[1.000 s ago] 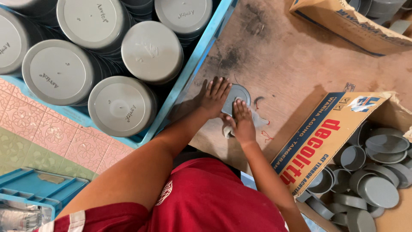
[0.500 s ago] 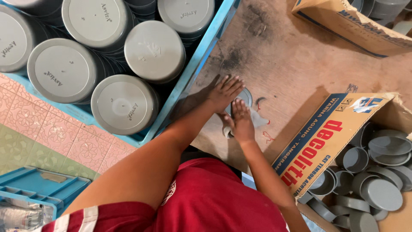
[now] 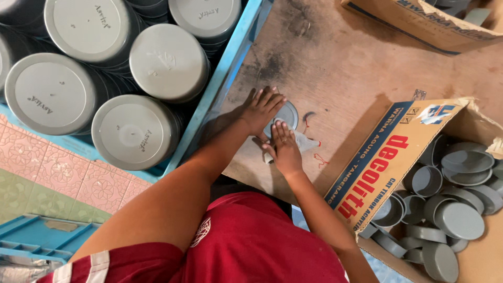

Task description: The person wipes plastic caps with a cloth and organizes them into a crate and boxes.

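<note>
A round grey cap point(image 3: 288, 112) lies flat on the brown wooden board point(image 3: 340, 57). My left hand point(image 3: 260, 109) rests on its left side with the fingers spread and pressed down. The flat fingertips of my right hand point(image 3: 285, 148) lie on the cap's near edge. A crumpled bit of clear plastic point(image 3: 308, 141) sits just right of my right hand. A small pale object point(image 3: 268, 158) pokes out from under my right palm; I cannot tell what it is.
A blue crate point(image 3: 230, 68) to the left holds stacks of large grey round lids point(image 3: 167, 63). An open cardboard box point(image 3: 387, 157) at the right holds several small grey caps point(image 3: 461, 220). Another cardboard box point(image 3: 419, 26) lies at the top right. A blue tray point(image 3: 31, 236) sits on the tiled floor at the lower left.
My left hand slid across the cap and back a little, so the cap's right side shows again. My right hand stays on the near edge.
</note>
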